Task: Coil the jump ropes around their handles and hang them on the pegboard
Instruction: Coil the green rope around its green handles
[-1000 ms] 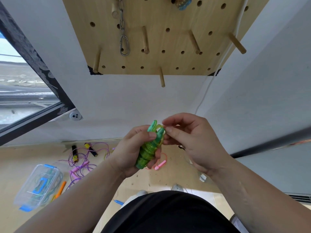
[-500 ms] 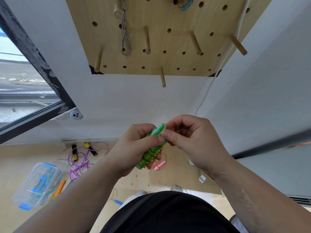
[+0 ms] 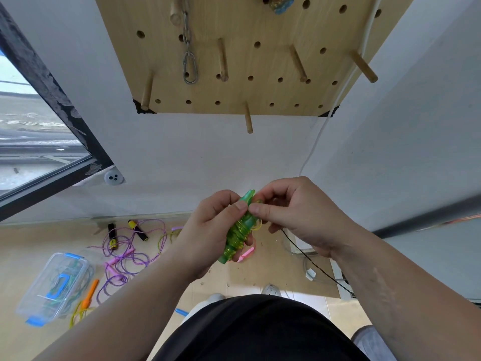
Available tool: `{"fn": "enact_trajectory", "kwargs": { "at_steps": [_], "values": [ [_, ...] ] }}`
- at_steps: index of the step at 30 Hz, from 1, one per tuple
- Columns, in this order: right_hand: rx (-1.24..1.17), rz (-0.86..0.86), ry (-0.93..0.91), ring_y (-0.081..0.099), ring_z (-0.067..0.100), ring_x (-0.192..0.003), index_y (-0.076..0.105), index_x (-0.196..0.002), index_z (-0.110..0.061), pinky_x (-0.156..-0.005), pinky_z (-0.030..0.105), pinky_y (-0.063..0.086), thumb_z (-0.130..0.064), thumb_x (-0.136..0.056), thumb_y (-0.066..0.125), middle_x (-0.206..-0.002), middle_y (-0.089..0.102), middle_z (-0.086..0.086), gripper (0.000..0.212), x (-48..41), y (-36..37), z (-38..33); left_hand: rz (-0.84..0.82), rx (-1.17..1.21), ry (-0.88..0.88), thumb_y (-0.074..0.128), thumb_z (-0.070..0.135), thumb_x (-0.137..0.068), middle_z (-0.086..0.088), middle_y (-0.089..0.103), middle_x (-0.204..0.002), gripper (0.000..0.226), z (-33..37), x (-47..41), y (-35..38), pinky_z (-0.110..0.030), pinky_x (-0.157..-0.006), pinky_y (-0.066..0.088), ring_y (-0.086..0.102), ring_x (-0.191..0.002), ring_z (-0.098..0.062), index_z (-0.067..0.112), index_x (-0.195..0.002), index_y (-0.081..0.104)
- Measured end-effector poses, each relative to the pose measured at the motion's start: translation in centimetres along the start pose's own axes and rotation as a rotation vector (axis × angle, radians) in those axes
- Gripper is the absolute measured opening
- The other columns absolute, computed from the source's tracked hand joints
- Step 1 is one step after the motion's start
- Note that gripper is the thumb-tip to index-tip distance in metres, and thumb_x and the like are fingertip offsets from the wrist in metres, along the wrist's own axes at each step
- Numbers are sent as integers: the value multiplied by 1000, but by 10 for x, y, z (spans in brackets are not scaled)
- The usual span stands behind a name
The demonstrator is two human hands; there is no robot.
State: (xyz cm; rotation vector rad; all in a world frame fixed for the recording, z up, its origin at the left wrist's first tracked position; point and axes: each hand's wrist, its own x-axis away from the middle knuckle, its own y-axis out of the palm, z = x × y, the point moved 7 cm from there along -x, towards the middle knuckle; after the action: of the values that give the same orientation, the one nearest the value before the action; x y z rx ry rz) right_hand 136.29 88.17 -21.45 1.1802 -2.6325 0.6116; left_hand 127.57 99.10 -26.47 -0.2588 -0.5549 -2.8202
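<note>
The coiling step looks nearly done, and this moment reads as tucking in or securing the rope's last bit. The left hand (image 3: 208, 230) is wrapped around the green jump rope (image 3: 237, 237), fingers curled behind and thumb pressing near the top of the two handles held together. These are translucent, glittery green plastic, ridged by tight turns of thin cord along their middle. The right hand (image 3: 299, 217) pinches at the handles' upper end with thumb and forefinger, the other fingers curled. A small yellow-green loop (image 3: 257, 225) of cord stands out just beside that pinch. The bundle is held in the air in front of the person's body, well below the pegboard (image 3: 260, 27), a pale wooden panel with round holes and smooth dowel pegs. The next move probably calls for locking the free end so the coil cannot spring loose, then lifting the bundle to a free peg (image 3: 248, 118), with the loop or the gap between the handles slipped over it. On the floor (image 3: 26, 251) lie a loose purple jump rope (image 3: 125, 254) and a clear plastic box (image 3: 52, 285) holding more cords.
</note>
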Motion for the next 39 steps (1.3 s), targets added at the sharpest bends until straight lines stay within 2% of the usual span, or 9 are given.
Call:
{"fn": "enact_trajectory", "kwargs": {
  "at_steps": [5,10,13,18,20,24,29,32,39],
  "values": [
    [90,-71,52,67,15,-71,79,-86,-14,-62,28,57,-20,-80,84,-75,73,2,10,-6,-2,-3,39,-19,-20,59,18,-99,-14,60,-64,25,0,-4,-2,-27,-41,41,58,-54,-31,-2,-87,49],
    [116,-151,93,69,17,-75,79,-95,-11,-61,29,58,-21,-76,86,-91,74,16,23,-8,6,0,27,-63,2,68,16,-91,-20,55,-62,25,6,-12,-1,-25,-38,38,55,-54,-31,3,-80,48],
    [109,-142,98,69,14,-71,79,-94,-10,-61,28,58,-22,-74,88,-86,75,13,25,-12,7,1,35,-52,-6,67,19,-84,-19,54,-61,23,8,-15,-1,-26,-36,38,54,-55,-32,5,-80,50],
    [91,71,-8,72,24,-69,76,-92,-17,-64,39,62,-27,-76,88,-75,74,7,22,-15,-2,0,76,21,-47,64,15,-94,-13,58,-64,17,10,-26,1,-27,-42,39,57,-54,-29,8,-87,51],
    [94,209,-72,70,20,-61,68,-94,-20,-59,34,59,-28,-75,88,-70,71,5,29,-12,-10,-1,74,10,-20,60,15,-98,-11,61,-68,4,16,-30,3,-29,-44,42,59,-58,-30,11,-100,59],
    [-91,196,-125,67,17,-65,70,-98,-16,-61,30,56,-18,-84,79,-72,69,3,17,-11,-17,-2,47,-2,21,55,16,-102,-14,69,-85,26,22,-33,6,-33,-47,47,62,-66,-31,25,-117,73],
    [-218,138,-53,67,14,-66,71,-94,-10,-63,27,56,-3,-93,67,-72,70,0,9,-19,-22,8,29,-29,-8,51,14,-104,-14,66,-80,21,18,-34,10,-32,-47,49,62,-64,-29,15,-117,67],
    [-301,112,-12,67,15,-66,71,-97,-7,-62,25,55,-3,-91,68,-75,71,3,7,-22,-20,13,6,-28,-36,48,16,-106,-17,63,-82,16,19,-35,12,-28,-44,45,55,-51,-29,11,-115,60],
    [-442,96,44,60,11,-63,68,-85,-6,-51,21,48,-7,-92,66,-72,65,5,7,-29,-16,20,19,-38,-52,51,19,-104,-18,63,-88,19,14,-38,11,-30,-46,46,53,-52,-30,1,-107,58]
  ]
}}
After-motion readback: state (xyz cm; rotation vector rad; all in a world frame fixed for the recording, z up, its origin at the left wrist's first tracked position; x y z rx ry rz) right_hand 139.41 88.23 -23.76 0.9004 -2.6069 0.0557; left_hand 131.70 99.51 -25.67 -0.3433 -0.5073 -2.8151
